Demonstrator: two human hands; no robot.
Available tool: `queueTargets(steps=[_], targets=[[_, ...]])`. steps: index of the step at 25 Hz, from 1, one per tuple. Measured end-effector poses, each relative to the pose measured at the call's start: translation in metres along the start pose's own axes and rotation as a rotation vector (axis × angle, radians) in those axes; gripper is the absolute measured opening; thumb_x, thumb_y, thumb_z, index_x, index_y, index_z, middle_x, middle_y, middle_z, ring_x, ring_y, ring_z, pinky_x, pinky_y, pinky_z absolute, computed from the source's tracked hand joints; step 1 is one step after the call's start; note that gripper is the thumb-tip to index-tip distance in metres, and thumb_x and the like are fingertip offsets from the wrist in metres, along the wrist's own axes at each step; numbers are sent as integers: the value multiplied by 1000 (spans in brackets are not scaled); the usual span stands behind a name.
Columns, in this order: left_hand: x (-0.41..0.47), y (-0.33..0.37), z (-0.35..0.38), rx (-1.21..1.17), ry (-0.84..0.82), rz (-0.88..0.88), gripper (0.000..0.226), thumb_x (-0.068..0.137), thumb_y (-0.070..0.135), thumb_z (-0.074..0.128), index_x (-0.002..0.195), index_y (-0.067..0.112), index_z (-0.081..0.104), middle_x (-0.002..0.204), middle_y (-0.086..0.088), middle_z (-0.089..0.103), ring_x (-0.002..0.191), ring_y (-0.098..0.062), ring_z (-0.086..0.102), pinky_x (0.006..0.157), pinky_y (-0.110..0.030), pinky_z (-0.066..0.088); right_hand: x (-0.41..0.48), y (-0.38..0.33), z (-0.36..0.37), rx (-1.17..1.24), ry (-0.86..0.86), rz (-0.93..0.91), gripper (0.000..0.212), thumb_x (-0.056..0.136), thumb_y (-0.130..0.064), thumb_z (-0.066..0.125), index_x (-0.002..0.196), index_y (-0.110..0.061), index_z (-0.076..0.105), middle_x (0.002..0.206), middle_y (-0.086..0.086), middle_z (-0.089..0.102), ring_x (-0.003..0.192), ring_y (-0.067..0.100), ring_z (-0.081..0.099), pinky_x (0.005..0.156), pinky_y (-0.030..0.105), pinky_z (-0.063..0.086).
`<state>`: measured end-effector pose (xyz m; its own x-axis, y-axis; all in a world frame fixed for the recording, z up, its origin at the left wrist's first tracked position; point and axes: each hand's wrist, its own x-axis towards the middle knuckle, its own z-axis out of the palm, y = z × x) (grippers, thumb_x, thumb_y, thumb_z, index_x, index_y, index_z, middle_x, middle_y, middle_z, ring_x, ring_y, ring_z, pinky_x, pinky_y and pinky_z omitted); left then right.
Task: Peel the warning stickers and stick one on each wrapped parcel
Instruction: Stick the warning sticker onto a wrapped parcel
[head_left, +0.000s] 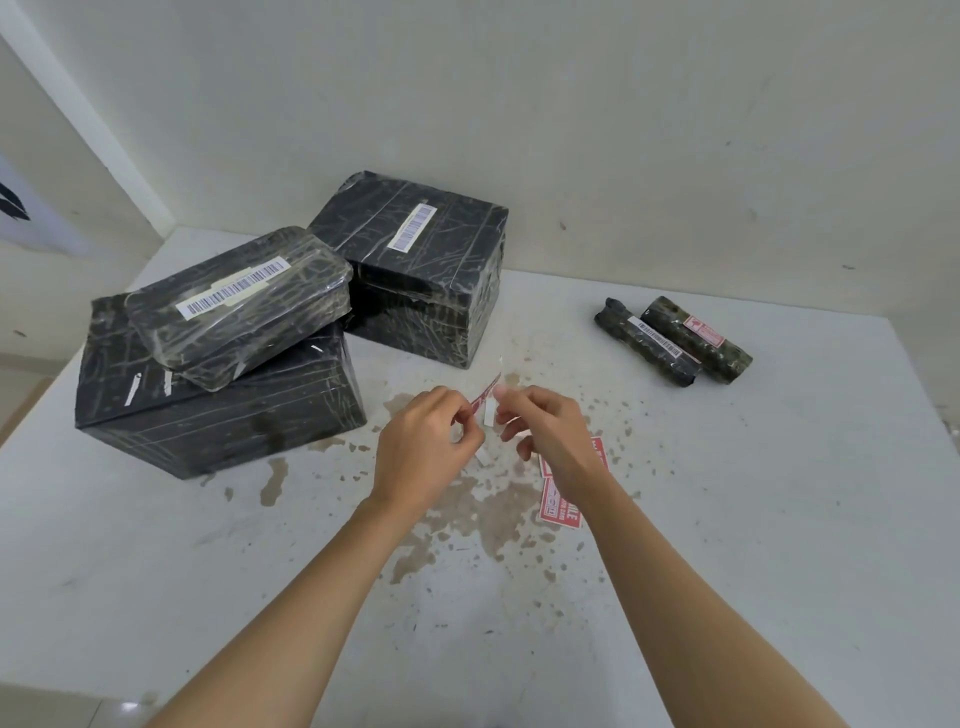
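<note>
Above the middle of the white table, my left hand (428, 441) and my right hand (545, 431) pinch a red warning sticker (485, 391) and its white backing between their fingertips. More red stickers (558, 506) lie on the table, partly under my right wrist. A large black wrapped parcel (218, 405) sits at the left with a smaller flat parcel (241, 306) stacked on top. Another black box parcel (415, 265) stands behind. At the right lie two black roll parcels; the far roll (698, 340) carries a red sticker, the near roll (649, 343) shows only a barcode label.
The table (727, 519) has brown stains and chipped spots around its middle. A white wall runs close behind the parcels. The table's left edge drops to the floor beside the large parcel. A white paper scrap (482, 458) lies under my hands.
</note>
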<state>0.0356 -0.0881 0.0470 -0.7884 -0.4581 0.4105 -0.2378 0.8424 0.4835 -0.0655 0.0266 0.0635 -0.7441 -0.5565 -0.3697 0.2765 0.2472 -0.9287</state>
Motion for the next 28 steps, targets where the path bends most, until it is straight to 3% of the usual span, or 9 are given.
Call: queueTargets(steps=[5, 10, 13, 17, 21, 24, 26, 28], targets=[[12, 22, -3, 133, 136, 255, 15, 80, 18, 57, 66, 12, 61, 62, 3, 58, 57, -15, 55, 48, -26, 44, -12, -22, -4, 37, 57, -43, 13, 81, -14, 68, 75, -3, 66, 68, 7, 62, 56, 14, 55, 44, 26, 37], [11, 25, -2, 233, 177, 338, 15, 83, 22, 59, 74, 11, 64, 70, 1, 65, 62, -16, 58, 51, -26, 41, -15, -30, -5, 49, 114, -67, 8, 81, -5, 63, 76, 1, 65, 60, 7, 59, 51, 12, 53, 42, 24, 39], [12, 20, -12, 132, 167, 193, 19, 83, 32, 62, 82, 14, 65, 80, 3, 67, 69, -13, 59, 55, -28, 46, -8, -34, 1, 44, 152, -61, 9, 83, -7, 63, 75, -3, 66, 64, 6, 63, 54, 13, 54, 44, 23, 40], [35, -18, -62, -88, 394, -174, 19, 85, 27, 62, 99, 14, 63, 94, 4, 64, 79, -12, 55, 64, -33, 51, 12, -65, 27, 71, 108, -96, 8, 87, -8, 60, 82, -6, 67, 77, 6, 68, 64, 15, 55, 50, 23, 41], [53, -72, -125, 12, 546, -236, 28, 86, 14, 65, 113, 9, 59, 106, -3, 61, 96, -19, 53, 79, -33, 45, 35, -108, 89, 142, 33, -173, 8, 89, -13, 62, 93, -12, 68, 89, 0, 71, 78, 12, 62, 66, 24, 46], [47, -97, -148, 20, 574, -223, 30, 87, 16, 64, 116, 10, 57, 105, -3, 60, 93, -19, 50, 78, -33, 43, 46, -123, 135, 166, -22, -199, 8, 89, -14, 62, 87, -18, 69, 95, -4, 72, 94, 12, 65, 83, 26, 48], [46, -113, -159, 96, 583, -270, 30, 90, 27, 60, 117, 15, 58, 108, -2, 60, 96, -21, 50, 79, -33, 38, 48, -124, 159, 161, -68, -187, 10, 89, -13, 61, 87, -18, 69, 90, -9, 71, 87, 1, 66, 83, 20, 47], [48, -134, -169, 203, 539, -461, 33, 91, 34, 56, 121, 20, 57, 118, -2, 57, 110, -23, 44, 85, -37, 30, 49, -119, 177, 170, -91, -164, 10, 90, -11, 59, 90, -14, 69, 84, -12, 70, 72, -9, 65, 70, 10, 48]])
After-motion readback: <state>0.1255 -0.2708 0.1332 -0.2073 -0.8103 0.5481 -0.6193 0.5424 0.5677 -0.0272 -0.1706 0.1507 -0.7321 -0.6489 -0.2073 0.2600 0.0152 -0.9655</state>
